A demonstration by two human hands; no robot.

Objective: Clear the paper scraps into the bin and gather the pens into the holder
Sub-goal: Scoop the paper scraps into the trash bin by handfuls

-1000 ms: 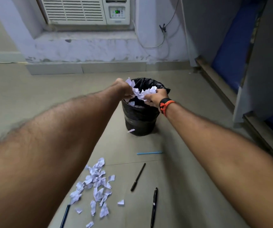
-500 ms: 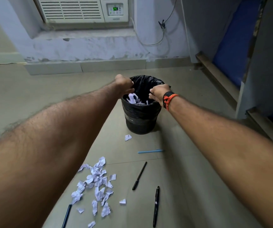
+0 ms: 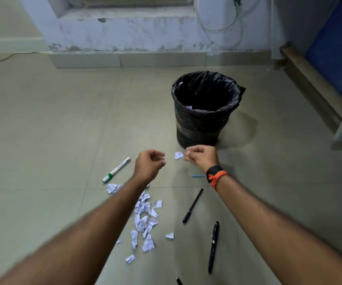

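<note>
Scrap [image 3: 178, 155] lies between left grip [image 3: 147, 167] and right grip [image 3: 202, 158].

Both my arms reach forward and down; my left hand [image 3: 148, 167] and right hand [image 3: 202, 159] hang loosely curled, holding nothing.

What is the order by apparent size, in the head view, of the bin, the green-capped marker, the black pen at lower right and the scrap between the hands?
1. bin
2. black pen and green-capped marker: the pen looks longer but lies nearer the camera, so unranked
3. scrap
</note>
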